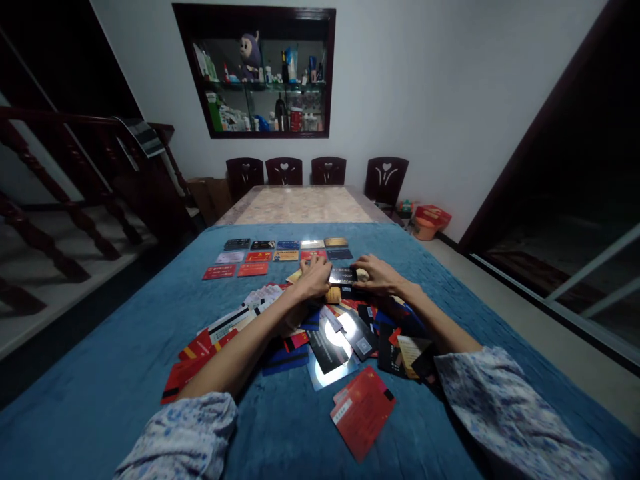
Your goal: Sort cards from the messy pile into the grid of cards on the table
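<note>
Both my arms reach forward over a blue cloth (115, 373) spread on the table. My left hand (316, 277) and my right hand (376, 274) meet on a dark card (343, 274), fingers pinched at its two ends. Under and before my arms lies a loose heap of cards (330, 343), red, black, white and gold. Beyond my hands, cards lie in neat rows (280, 254): several dark, gold and red ones side by side, with two red ones (236, 270) in the nearest row at the left.
A red card (363, 410) lies apart near the front edge. Past the cloth the bare marble tabletop (305, 205) runs to several dark chairs (285, 171). A wall cabinet (260, 73) holds bottles. Stair railing (75, 173) stands at the left.
</note>
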`<state>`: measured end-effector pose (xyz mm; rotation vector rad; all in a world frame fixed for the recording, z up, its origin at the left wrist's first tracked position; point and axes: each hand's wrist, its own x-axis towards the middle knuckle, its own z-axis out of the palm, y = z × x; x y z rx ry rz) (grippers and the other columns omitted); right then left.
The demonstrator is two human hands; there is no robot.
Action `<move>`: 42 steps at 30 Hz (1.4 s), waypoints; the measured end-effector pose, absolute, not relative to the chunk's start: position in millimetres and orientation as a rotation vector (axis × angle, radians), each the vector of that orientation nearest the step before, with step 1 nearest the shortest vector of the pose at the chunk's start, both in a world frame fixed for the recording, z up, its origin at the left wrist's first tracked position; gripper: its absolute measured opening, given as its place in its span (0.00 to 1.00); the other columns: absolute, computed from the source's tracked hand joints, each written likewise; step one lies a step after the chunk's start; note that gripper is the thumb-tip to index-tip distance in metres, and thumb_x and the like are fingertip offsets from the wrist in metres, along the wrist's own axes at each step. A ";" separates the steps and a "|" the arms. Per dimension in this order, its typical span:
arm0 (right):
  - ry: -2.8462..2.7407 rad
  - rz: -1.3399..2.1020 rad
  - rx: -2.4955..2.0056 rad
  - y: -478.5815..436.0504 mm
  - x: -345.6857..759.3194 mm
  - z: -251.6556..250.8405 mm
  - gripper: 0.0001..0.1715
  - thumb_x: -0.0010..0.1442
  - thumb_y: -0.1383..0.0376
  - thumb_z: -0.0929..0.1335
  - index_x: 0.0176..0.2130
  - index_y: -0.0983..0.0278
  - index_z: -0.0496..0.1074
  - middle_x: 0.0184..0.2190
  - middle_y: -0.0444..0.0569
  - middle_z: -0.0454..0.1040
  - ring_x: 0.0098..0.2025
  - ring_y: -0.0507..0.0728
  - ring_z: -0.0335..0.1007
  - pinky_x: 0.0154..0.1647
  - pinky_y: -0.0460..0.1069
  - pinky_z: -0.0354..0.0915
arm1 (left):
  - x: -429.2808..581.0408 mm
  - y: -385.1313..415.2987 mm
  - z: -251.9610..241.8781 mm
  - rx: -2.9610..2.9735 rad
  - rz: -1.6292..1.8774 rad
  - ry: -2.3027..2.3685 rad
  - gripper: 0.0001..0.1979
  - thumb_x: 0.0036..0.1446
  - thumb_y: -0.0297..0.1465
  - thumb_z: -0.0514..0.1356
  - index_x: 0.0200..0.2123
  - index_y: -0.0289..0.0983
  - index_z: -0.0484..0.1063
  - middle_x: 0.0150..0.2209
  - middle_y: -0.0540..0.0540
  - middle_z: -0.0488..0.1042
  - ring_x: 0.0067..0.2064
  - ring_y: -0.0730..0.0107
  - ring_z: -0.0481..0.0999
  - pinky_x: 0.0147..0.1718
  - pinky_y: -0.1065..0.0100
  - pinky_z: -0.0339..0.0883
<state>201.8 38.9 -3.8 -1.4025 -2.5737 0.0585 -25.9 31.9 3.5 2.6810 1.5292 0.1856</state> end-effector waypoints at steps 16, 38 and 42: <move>-2.643 0.028 -1.339 52.7 154.5 -1.0 0.29 0.53 0.54 0.75 0.52 0.60 0.76 0.48 0.55 0.74 0.50 0.63 0.68 0.45 0.52 0.64 | -68.6 21.2 23.1 2.665 0.057 1.562 0.20 0.56 0.26 0.57 0.53 0.40 0.68 0.56 0.38 0.67 0.62 0.46 0.59 0.58 0.36 0.53; -2.787 0.019 -1.264 69.2 64.2 20.8 0.26 0.52 0.51 0.75 0.47 0.62 0.78 0.48 0.55 0.75 0.50 0.63 0.71 0.40 0.48 0.64 | -146.6 26.3 29.5 2.629 -0.045 1.717 0.19 0.54 0.26 0.56 0.50 0.38 0.69 0.56 0.37 0.67 0.60 0.46 0.60 0.54 0.42 0.58; -2.824 0.004 -1.252 72.3 45.4 27.8 0.23 0.54 0.53 0.74 0.46 0.63 0.78 0.48 0.55 0.76 0.49 0.62 0.72 0.41 0.47 0.64 | -162.0 31.5 30.5 2.614 -0.062 1.741 0.20 0.53 0.25 0.56 0.50 0.38 0.68 0.56 0.36 0.68 0.60 0.47 0.61 0.53 0.43 0.59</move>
